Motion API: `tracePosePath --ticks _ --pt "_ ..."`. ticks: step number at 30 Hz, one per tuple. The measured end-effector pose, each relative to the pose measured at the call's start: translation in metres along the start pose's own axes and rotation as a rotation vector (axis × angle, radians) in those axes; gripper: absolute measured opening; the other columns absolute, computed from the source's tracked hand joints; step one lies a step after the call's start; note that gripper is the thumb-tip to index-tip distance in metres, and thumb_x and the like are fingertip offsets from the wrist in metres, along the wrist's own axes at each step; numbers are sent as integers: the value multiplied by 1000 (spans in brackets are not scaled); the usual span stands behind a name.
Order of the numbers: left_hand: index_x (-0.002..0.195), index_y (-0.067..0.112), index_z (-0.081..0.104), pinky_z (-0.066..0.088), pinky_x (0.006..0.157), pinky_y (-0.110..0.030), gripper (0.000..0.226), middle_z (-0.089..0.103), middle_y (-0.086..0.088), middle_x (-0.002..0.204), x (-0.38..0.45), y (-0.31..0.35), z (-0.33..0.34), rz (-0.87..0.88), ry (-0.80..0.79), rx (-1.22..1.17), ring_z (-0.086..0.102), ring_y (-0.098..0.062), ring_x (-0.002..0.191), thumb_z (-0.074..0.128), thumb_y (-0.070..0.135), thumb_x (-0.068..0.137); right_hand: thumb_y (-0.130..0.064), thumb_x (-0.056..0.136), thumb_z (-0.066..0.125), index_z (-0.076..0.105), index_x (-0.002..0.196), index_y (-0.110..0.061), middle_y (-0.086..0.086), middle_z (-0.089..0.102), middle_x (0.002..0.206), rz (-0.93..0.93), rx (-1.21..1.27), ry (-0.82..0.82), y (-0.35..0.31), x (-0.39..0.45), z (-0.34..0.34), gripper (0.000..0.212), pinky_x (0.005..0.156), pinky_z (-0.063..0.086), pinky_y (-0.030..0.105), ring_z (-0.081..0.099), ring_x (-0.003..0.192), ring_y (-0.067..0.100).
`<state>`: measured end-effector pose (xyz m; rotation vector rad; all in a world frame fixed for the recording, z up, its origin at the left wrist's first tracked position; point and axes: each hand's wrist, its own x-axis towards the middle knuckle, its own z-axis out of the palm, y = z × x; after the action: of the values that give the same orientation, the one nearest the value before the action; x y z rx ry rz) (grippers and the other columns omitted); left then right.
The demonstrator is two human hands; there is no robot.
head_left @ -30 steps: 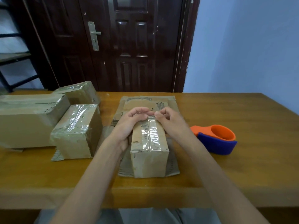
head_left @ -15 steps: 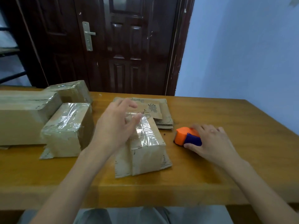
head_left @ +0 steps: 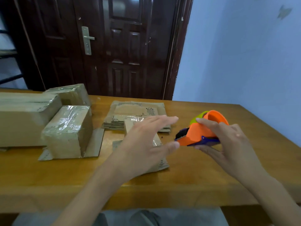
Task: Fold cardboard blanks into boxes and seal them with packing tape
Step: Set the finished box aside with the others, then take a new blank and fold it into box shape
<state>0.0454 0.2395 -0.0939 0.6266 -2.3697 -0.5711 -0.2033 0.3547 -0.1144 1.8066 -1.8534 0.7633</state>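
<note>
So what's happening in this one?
A person is taping up cardboard boxes at a wooden table. The right hand holds an orange tape dispenser off the table; the open left hand reaches toward it above a small partly taped box. Flat blanks lie behind, and taped boxes sit left.

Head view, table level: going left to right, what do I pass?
Long cardboard box → tape-wrapped box → stack of flat blanks → left hand, open above the box being sealed → tape dispenser → right hand holding it.
</note>
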Motion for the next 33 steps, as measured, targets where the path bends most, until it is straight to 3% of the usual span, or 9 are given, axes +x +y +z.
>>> tracePosePath --ticks 4,8,12,15,20,24,27,33 --pt "151 45 50 24 112 -3 58 50 33 149 -15 10 14 29 47 -149 32 19 142 66 51 96 -60 85 75 53 145 -29 -4 69 108 16 79 26 -22 -5 -16 71 77 41 35 36 90 5" --pt "144 39 61 37 111 -14 47 59 28 141 -24 3 24 38 167 -209 43 2 142 61 54 99 -59 87 73 52 148 -26 -2 69 118 -6 135 -14 -31 -6 -14 72 77 46 36 38 93 -1" --pt "136 35 67 48 106 -24 41 60 24 138 -28 -3 19 46 167 -262 48 -7 139 63 51 99 -67 91 57 49 151 -30 -9 67 119 -51 182 -56 -39 -4 -13 71 85 38 22 42 109 -17" --pt "125 31 73 53 98 -21 36 66 21 127 -29 -4 11 44 217 -313 58 -8 130 68 51 95 -68 90 57 48 151 -32 -9 68 118 -54 201 -76 -41 0 -12 72 85 37 20 42 99 -7" --pt "113 23 79 60 93 -35 28 76 11 112 -27 -11 -10 -53 109 -509 68 -14 116 69 41 94 -72 89 57 45 153 -38 -13 66 119 -91 222 -156 -38 6 -13 73 84 44 28 45 105 -7" --pt "107 13 79 59 86 -26 21 77 2 103 -30 -10 -18 -118 54 -612 70 -15 106 71 28 94 -74 88 57 42 154 -44 -19 64 122 -102 268 -225 -42 8 -15 74 81 41 24 46 104 -4" --pt "100 13 77 56 82 -23 19 77 2 98 -30 -9 -20 -187 48 -626 70 -10 99 71 30 95 -76 89 54 39 154 -48 -21 62 125 -146 275 -259 -47 12 -15 73 78 40 23 46 104 -6" --pt "89 13 77 53 68 -15 14 78 4 82 -25 -1 -20 -311 151 -640 71 -2 78 75 26 92 -80 94 42 30 156 -54 -41 58 108 -236 277 -359 -52 29 -21 69 73 39 15 53 99 -4"
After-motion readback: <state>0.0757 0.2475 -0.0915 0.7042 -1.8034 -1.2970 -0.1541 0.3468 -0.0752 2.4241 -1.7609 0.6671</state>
